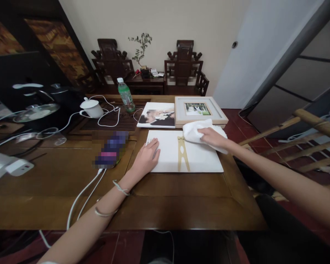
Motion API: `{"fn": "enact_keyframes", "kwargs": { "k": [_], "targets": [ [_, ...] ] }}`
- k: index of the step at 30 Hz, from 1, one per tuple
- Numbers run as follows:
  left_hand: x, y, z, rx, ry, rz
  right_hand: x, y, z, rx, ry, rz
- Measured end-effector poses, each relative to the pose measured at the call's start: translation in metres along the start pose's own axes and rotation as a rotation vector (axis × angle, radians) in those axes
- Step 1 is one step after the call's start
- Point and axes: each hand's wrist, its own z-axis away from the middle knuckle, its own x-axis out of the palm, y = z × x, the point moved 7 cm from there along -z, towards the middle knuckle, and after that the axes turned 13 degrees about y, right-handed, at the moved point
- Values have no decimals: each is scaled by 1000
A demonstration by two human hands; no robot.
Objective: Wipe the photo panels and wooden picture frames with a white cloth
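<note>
1. No word, number or brand can be read anywhere.
2. The green bottle [126, 96] carries a label, but its print is too small to make out.
3. The white board [185, 156] bears only a gold figure, no lettering.

Left hand [147, 158]: palm down, fingers together and flat, forearm reaching in from lower left (two thin bracelets at the wrist). Right hand [213, 138]: palm down, fingers curled and pressed, arm extended straight from the right edge.
</note>
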Motion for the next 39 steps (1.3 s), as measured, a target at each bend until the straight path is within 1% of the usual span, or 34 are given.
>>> {"fn": "enact_keyframes", "kwargs": {
  "k": [1, 3, 6, 8, 10, 13, 16, 18, 19, 22, 24, 27, 29, 31, 33, 36, 39],
  "targets": [
    [0, 0, 0, 1, 1, 1, 3, -4, 9, -21, 26, 29],
    [0, 0, 0, 3, 2, 2, 10, -16, 32, -66, 35, 70],
    [-1, 1, 0, 1, 5, 4, 13, -41, 72, -96, -36, 50],
    [-1, 1, 1, 2, 10, 5, 10, -57, 98, -74, -98, 24],
    [-1, 2, 1, 3, 14, 0, 4, -69, 118, -19, -157, 9],
    [0, 1, 1, 5, 9, -11, -4, -77, 130, 48, -238, -28],
    [1, 1, 1, 1, 4, -14, -9, -71, 120, 82, -325, -95],
    [1, 0, 1, 0, 4, -8, -11, -58, 103, 91, -349, -118],
    [1, 0, 1, 2, 5, -4, -12, -51, 93, 91, -340, -117],
    [0, 0, 1, 6, 9, -2, -11, -32, 59, 100, -240, -89],
    [0, 0, 0, 6, 9, -6, -7, -28, 37, 124, -123, -85],
    [-1, 0, 0, 8, 14, -2, 8, -37, 11, 177, 44, -49],
    [0, 0, 0, 9, 17, 4, 23, -51, 0, 193, 75, 21],
    [0, -1, 0, 6, 18, 4, 40, -67, -3, 165, 53, 106],
    [1, -1, 0, 5, 19, 2, 53, -82, 2, 86, 9, 169],
    [1, -2, 0, 6, 20, 8, 65, -102, 25, -52, -92, 203],
    [2, -3, 1, 1, 16, 14, 62, -121, 58, -141, -168, 147]
  ]
}}
